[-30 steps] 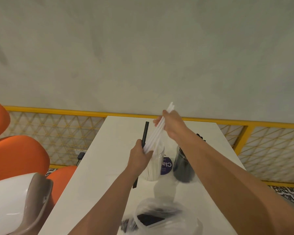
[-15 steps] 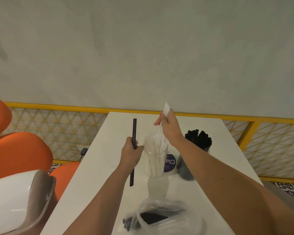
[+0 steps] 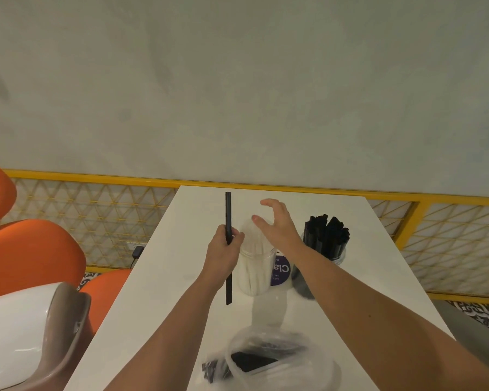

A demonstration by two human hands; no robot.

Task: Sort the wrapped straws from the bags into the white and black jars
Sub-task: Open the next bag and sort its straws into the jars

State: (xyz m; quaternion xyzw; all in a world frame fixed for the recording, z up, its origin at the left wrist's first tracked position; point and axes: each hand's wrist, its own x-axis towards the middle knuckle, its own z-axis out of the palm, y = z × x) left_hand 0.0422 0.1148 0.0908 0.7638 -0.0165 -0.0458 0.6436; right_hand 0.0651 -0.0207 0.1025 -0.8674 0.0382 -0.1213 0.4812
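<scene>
Two bare hands were up over a white table (image 3: 164,266). Far to the left stood orange chairs (image 3: 31,255) by a yellow fence (image 3: 96,218). The left hand (image 3: 223,252) had its fingers shut tight around one black straw (image 3: 228,213), and the straw stood straight up and down. Just to its right was the white jar (image 3: 256,269), full of white straws. The right hand (image 3: 277,224) was above that jar with its fingers spread apart and nothing in them. Next came the black jar (image 3: 322,249), packed with black straws. Near the front edge lay clear plastic bags (image 3: 268,359) with dark straws inside.
</scene>
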